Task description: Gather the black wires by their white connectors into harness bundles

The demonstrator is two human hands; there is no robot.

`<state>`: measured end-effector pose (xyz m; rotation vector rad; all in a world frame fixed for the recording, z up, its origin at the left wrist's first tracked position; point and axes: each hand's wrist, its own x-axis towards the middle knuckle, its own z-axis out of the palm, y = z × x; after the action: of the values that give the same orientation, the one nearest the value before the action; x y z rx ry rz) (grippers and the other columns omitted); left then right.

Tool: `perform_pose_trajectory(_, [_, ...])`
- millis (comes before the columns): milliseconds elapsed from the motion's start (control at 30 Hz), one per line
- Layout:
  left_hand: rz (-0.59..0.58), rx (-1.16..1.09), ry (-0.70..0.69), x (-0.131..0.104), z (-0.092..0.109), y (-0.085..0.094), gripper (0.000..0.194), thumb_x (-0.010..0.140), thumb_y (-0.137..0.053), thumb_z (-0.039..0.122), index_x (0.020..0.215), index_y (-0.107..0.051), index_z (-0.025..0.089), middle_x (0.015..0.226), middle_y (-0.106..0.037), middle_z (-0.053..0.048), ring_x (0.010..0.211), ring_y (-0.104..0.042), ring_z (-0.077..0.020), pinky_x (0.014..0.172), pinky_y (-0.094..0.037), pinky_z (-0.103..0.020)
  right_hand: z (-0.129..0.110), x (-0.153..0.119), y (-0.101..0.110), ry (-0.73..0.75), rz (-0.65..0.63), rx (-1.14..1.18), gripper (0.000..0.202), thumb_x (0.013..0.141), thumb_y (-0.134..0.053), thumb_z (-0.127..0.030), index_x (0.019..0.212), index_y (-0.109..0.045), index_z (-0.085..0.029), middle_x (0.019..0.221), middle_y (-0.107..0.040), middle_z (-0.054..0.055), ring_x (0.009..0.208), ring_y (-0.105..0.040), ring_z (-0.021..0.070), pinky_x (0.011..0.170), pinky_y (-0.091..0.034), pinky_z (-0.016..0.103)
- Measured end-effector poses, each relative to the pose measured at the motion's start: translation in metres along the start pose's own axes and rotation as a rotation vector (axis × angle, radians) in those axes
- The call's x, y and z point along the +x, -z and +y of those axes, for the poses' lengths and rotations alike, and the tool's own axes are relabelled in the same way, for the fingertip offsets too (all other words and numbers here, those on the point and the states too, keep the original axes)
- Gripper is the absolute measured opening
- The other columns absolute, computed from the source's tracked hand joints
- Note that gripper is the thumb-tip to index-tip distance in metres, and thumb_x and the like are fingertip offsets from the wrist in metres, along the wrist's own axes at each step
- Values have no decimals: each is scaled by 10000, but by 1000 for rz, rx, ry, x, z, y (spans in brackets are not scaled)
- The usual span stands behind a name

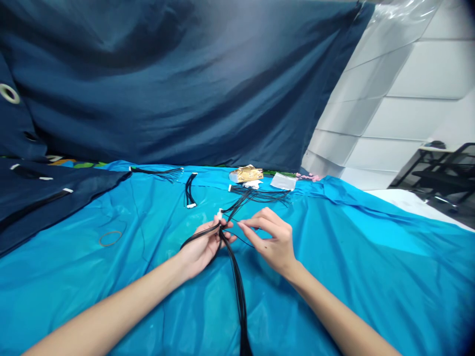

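My left hand (203, 247) is closed around a white plug connector (219, 214) and the black wires of a cable harness (237, 282). The harness's thick bundle hangs from the fingers toward the bottom of the view, and another loop lies across the palm. To its right, my right hand (272, 237) pinches one thin black wire (233, 221) between thumb and forefinger. That wire runs from near the connector. How the wires sit in the connector is too small to make out.
Blue sheeting (111, 296) covers the surface. Beyond my hands lie another wire harness (265, 194), a short double-ended harness (188, 192), a gold packet (249, 174) and a clear bag (284, 181). A rubber band (110, 239) lies at left. A dark curtain (166, 89) hangs behind.
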<state>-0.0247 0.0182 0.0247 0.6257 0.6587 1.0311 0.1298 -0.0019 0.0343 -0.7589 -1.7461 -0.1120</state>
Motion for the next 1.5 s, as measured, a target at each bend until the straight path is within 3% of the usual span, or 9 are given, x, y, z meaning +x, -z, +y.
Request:
perform_pose_trajectory(600, [-98,27,-65,5,-6,9,98,753,-576,204,711,-598,119,722,-626,-29,565,-580,-108,625,-506,-264,-4,-3,-3,-42,-24,-68,56,778,-572,-162,739,-605,-185,657,-572,6,601,-503,115,567,-404,269])
perform_pose_trajectory(900, [-160,80,-48,8,-10,11,148,730,-609,268,739,-595,121,715,-614,-23,570,-580,-97,591,-472,-225,-6,-8,-10,-207,-150,-55,126,818,-519,-227,811,-642,-201,825,-633,30,771,-547,156,696,-434,294])
perform_pose_trajectory(1067, [-135,120,-49,10,-13,14,170,723,-615,281,746,-599,113,739,-614,-29,568,-577,-97,597,-471,-234,-5,-7,-11,-303,-198,-83,158,820,-507,-207,849,-661,-219,883,-650,22,851,-549,176,753,-433,311])
perform_pose_trajectory(1267, [-119,140,5,7,-15,10,166,720,-616,283,710,-594,119,640,-596,-19,541,-574,-105,592,-469,-241,-2,-6,-13,-410,-135,155,102,774,-575,-203,739,-670,-219,864,-679,21,876,-596,178,770,-462,311])
perform_pose_trajectory(1500, [-115,89,59,2,-17,7,129,710,-630,247,700,-600,122,611,-594,-7,520,-572,-104,588,-472,-247,-1,-6,-16,-442,-223,332,139,794,-531,-180,747,-662,-190,866,-682,49,933,-600,185,777,-480,307])
